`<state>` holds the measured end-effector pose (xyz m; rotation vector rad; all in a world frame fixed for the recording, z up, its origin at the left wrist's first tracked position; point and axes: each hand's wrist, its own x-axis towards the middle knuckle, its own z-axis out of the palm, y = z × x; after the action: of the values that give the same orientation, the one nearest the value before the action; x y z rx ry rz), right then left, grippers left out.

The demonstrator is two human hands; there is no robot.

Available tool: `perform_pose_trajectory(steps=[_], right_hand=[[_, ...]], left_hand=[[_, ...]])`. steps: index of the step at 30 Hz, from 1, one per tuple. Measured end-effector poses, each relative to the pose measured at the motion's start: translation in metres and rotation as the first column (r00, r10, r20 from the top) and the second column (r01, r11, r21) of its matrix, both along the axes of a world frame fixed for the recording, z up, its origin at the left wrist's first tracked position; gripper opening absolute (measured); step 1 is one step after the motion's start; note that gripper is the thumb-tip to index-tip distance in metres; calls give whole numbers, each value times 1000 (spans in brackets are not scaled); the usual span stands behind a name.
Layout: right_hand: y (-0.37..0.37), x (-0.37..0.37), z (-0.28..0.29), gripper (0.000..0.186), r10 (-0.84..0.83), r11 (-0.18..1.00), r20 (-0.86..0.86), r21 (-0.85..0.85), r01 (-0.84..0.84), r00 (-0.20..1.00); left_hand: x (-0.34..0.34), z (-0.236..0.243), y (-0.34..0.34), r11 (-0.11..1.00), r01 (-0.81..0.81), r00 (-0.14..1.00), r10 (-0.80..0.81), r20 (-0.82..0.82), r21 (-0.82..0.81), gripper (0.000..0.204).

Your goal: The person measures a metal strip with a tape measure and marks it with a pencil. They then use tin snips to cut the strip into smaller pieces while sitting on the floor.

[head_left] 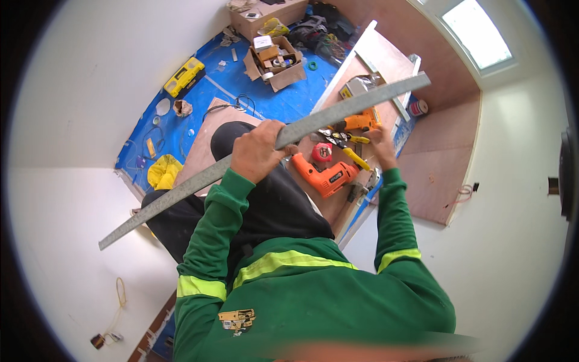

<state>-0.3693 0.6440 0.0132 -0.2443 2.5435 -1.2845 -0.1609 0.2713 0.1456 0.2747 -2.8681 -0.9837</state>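
A long grey galvanized metal profile [202, 178] slants across the view, from low left to high right. My left hand [258, 152] is closed around it near its middle. My right hand [383, 148] is at the upper yellow handle of a pair of tin snips [345, 139], its fingers bent and slightly blurred. The snips lie with their handles spread on a wooden board. Just beyond them is an orange-and-black cordless drill [362, 119], partly hidden by the profile. Nearer me lie a red tape measure [322, 152] and an orange power drill [329, 178].
Blue sheeting [226, 75] covers the floor. On it stand an open cardboard box [283, 75] of supplies and a yellow toolbox [184, 77]. A yellow cloth-like bundle [164, 172] lies left of my legs. Wood panels [428, 169] line the right side.
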Motion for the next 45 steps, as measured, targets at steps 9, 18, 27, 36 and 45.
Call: perform_pose_trajectory(steps=[9,18,27,36,45], right_hand=[[-33,-59,63,92,207,-215,217,-941,261,954],[-137,-2,230,42,174,323,-24,-943,-80,984],[-299,121,282,36,121,834,-402,-454,-313,908],[-370,188,202,20,568,660,-645,-13,-751,510],[-407,294,88,37,841,422,-535,559,-713,78]], left_hand=[[11,-46,22,989,60,989,-77,-125,-136,46],[-15,-82,31,978,82,993,-65,96,-193,47],[69,-94,-28,992,15,862,-77,-502,-126,75],[388,-108,-271,-516,-848,-524,779,-344,122,119],[389,-158,-281,-100,223,-192,971,145,970,68]])
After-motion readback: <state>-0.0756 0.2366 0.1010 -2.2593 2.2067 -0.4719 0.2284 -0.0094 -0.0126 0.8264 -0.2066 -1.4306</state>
